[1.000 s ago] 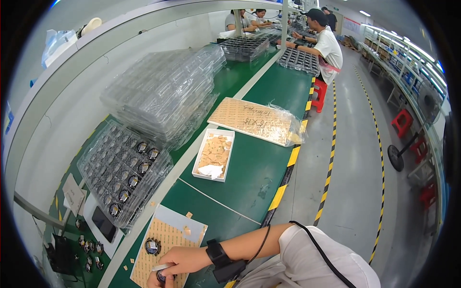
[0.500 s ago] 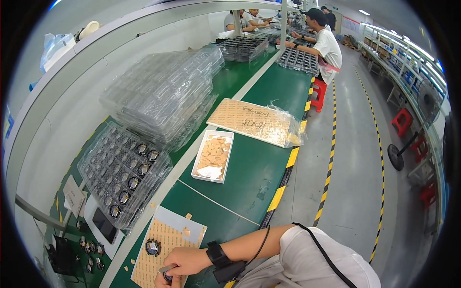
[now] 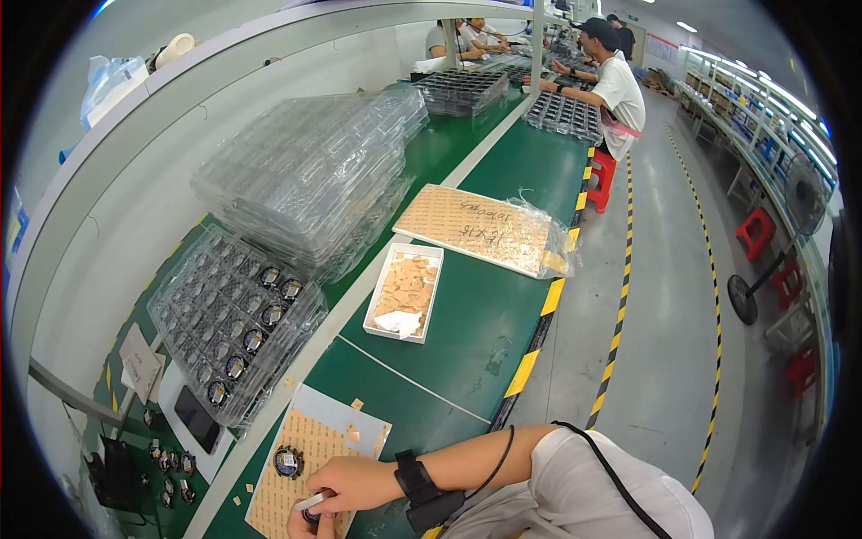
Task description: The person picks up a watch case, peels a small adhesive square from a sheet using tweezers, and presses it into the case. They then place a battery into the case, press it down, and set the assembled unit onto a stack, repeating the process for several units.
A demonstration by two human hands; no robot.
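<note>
The long green workbench (image 3: 467, 296) runs away from me toward other people seated at its far end, and on its left side stands a tall stack of clear blister trays (image 3: 310, 175), with one open tray of round black parts (image 3: 235, 319) lying in front of it. Further right lies a flat perforated board in a plastic bag (image 3: 480, 229), and nearer me a small white box of tan pads (image 3: 406, 289). Just before me, at the near edge of the bench, lies a tan sticker sheet (image 3: 301, 458) on a grey backing, with one loose round black part (image 3: 287, 462) sitting on it. My right hand (image 3: 355, 483), a black wrist strap behind it, reaches across and rests on that sheet, fingers curled together over a second small round part (image 3: 312, 515) and what may be a pale strip or tool, though at the picture's rim I cannot make it out. My left hand (image 3: 301, 527) barely shows at the lower edge, touching the same part from below; whether its fingers are pinched or loose I cannot tell. I judge this little part light, rigid and smooth-sided, easy to let slip or spin, so I would hold it by its rim between fingertip and thumb and keep off its face, which looks delicate.
</note>
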